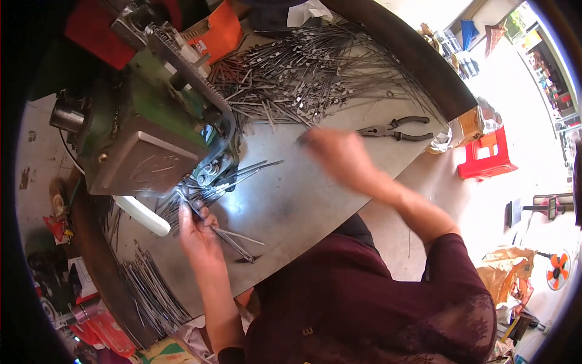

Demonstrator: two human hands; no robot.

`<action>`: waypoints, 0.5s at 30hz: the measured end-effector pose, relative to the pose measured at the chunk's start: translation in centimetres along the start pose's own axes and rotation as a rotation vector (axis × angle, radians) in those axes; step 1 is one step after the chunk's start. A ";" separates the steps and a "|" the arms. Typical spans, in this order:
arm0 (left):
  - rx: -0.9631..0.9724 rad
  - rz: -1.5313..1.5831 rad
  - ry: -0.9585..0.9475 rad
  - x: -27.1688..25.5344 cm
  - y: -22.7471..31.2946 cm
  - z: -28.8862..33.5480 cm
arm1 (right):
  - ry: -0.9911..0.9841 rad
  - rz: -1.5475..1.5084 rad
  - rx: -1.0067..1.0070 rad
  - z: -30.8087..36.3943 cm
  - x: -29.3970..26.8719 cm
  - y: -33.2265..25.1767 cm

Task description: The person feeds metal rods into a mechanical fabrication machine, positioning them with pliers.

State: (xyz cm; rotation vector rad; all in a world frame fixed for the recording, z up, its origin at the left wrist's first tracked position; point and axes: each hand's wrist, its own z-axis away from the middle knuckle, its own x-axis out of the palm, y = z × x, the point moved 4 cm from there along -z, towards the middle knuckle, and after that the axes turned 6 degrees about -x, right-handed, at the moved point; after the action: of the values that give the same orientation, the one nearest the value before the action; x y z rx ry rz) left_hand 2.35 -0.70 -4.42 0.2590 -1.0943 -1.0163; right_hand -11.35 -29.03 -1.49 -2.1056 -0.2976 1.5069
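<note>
My left hand (200, 233) is closed round a few thin metal strips (233, 246) beside the lit working part of a green bench machine (151, 115). Their ends stick out past my fingers to the lower right. More strips (242, 176) lie loose on the table under the machine. My right hand (339, 158), smeared by motion, is over the table at the near edge of a large heap of metal strips (309, 73). Its fingertips are too blurred to show whether they hold anything.
Pliers (397, 129) with dark handles lie right of the heap on the grey table (291, 200). A sorted bundle of strips (154, 291) sits at the lower left. A white bar (142, 215) juts from the machine. A red stool (488, 155) stands on the floor at right.
</note>
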 end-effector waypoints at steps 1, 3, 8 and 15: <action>-0.031 0.011 0.030 -0.3 -0.2 0.1 | 0.089 0.128 0.015 -0.6 -1.7 2.3; -0.058 0.024 0.062 -0.5 -0.2 0.4 | 0.170 0.347 0.070 -2.0 -4.5 5.6; -0.006 -0.201 0.082 -0.3 0.9 1.9 | 0.083 0.568 0.040 -3.9 -5.5 8.7; 0.027 -0.423 0.052 2.6 1.2 1.7 | 0.196 0.572 -0.039 -3.8 -7.1 8.3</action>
State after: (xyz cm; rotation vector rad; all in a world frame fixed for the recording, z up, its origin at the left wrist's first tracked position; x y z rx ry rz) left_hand 1.77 -1.61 -1.23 0.5523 -1.0282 -1.3618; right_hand -11.34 -40.43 0.78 -2.4771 0.3831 1.5738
